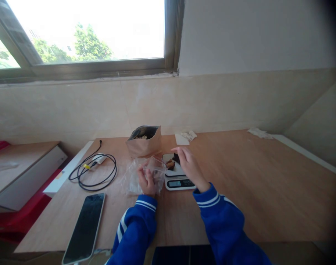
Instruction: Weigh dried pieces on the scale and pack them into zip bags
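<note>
My left hand (147, 181) is closed on a clear plastic zip bag (133, 178), its fingers curled at the bag's upper part. My right hand (189, 166) hovers over the right side of a white kitchen scale (168, 185), fingers stretched to the left and apart. On the scale's plate lie a brown dried piece (170, 164) and a dark piece (176, 158), the latter just under my right fingers and partly hidden. The scale's small display is lit, but its reading is too small to make out. Behind the bag stands an open brown kraft pouch (146, 146) with pale dried pieces inside.
A coiled black cable (114, 173) lies on the wooden table (239, 198) at left, beside a white adapter (99, 158). A phone (85, 228) rests near the front left edge. Crumpled white paper (189, 136) lies by the wall. A red stool (16, 221) stands left of the table.
</note>
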Tool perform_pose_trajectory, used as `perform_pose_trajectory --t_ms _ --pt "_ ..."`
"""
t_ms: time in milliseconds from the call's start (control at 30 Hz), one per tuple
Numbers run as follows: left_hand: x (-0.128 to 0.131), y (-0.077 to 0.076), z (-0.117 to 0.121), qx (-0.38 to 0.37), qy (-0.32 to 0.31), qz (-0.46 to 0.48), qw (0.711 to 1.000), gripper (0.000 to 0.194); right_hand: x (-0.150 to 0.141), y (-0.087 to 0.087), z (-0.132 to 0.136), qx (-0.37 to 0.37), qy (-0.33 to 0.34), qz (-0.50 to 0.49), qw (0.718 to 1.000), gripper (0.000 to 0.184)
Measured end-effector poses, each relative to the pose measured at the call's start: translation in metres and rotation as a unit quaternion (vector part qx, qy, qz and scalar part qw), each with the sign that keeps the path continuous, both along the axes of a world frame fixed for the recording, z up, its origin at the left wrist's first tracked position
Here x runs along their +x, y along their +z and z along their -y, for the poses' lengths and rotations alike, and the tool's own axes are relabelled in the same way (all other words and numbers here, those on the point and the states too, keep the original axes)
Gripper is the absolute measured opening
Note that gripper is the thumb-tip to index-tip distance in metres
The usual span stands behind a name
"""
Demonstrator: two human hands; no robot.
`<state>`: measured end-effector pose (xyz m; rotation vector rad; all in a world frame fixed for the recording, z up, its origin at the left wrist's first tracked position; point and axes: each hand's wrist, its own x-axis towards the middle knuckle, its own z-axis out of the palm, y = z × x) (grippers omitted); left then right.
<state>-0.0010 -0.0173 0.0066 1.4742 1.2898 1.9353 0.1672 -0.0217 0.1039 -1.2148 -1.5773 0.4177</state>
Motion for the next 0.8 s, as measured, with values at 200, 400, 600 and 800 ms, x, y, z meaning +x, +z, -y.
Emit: perform_pose_trajectory --t_ms 200,400,600,800 --pt "0.0 0.002 0.002 -0.005 -0.002 0.011 1.0 0.038 0.0 -0.065 -0.013 -0.013 0.012 0.164 0.986 0.025" --pt "0.001 0.003 0.003 0.019 -0.029 0.017 0.999 0.043 -0.009 -0.079 -0.011 -0.028 -0.002 0.232 0.972 0.022" --pt "0.002 0.003 0.003 0.037 -0.055 0.031 0.997 0.039 0.0 -0.058 -0.013 -0.058 -0.032 -0.077 0.995 0.027" --pt "0.002 0.002 0.004 0.042 -0.064 0.04 0.996 0.038 -0.003 -0.011 -0.001 -0.067 -0.008 -0.194 0.979 0.043"
